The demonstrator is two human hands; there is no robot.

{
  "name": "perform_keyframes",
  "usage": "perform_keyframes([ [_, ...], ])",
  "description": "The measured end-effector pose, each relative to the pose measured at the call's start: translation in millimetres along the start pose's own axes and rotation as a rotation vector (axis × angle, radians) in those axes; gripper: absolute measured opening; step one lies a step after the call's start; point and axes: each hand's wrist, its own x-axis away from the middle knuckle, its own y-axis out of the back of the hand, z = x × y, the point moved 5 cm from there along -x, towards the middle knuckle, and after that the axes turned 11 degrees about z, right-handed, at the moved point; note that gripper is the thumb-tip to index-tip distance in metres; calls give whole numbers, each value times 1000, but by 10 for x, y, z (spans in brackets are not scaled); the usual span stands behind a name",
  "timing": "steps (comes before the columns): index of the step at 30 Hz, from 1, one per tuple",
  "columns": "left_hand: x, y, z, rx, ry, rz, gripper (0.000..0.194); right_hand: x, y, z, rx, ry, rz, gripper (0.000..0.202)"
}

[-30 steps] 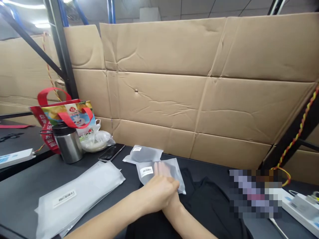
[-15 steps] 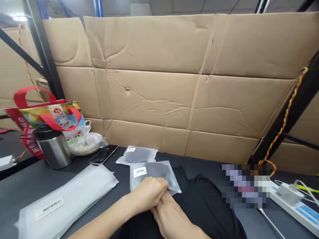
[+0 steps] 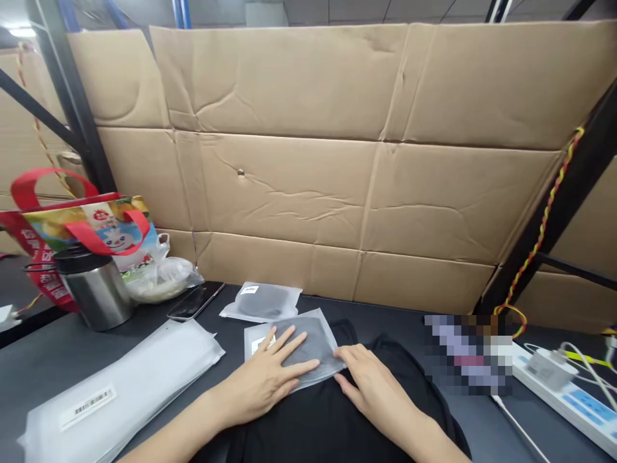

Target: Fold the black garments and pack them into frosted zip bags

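A frosted plastic zip bag (image 3: pixel 313 331) with a barcode label and something dark inside lies on black fabric and the dark table. My left hand (image 3: pixel 263 376) rests flat on it with fingers spread, partly covering the label. At the bag's right corner, my right hand (image 3: pixel 371 382) has its thumb and fingers around the edge. Folded or bunched black fabric (image 3: pixel 308 427) spreads beneath both hands. Just behind is a second frosted zip bag (image 3: pixel 265 301), also labelled and holding something dark.
Left lies a stack of flat frosted bags (image 3: pixel 125 386). Behind it are a phone (image 3: pixel 196 301), a steel tumbler (image 3: pixel 99 292), a clear plastic bag (image 3: pixel 161 281) and a colourful tote (image 3: pixel 103 218). A power strip (image 3: pixel 554 392) with cables sits right. Cardboard (image 3: pixel 289 193) walls the back.
My hands were together over the bag's lower right. They have parted: the left now lies spread on the bag, the right is at its right corner. The view has shifted slightly.
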Motion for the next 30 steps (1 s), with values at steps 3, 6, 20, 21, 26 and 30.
perform_keyframes([
  [3, -43, 66, -138, -14, -17, -15, 47, 3, -20, -104, -124, 1, 26, 33],
  [6, -217, 86, -347, 10, 23, -36, 31, 13, -17, -177, -232, 15, 50, 37],
  [20, -966, -114, -489, 100, 160, -23, 17, -25, -22, -287, -406, -6, -47, 34],
  [21, -946, -110, -474, 113, 171, -27, 18, -25, -20, -289, -394, -4, -60, 30],
  [26, -905, -90, -477, 129, 182, -16, 21, -33, -15, -265, -297, -19, -90, 22],
  [30, -752, -39, -509, 75, 178, 24, 21, -38, -22, -272, -265, -54, -105, 22],
])
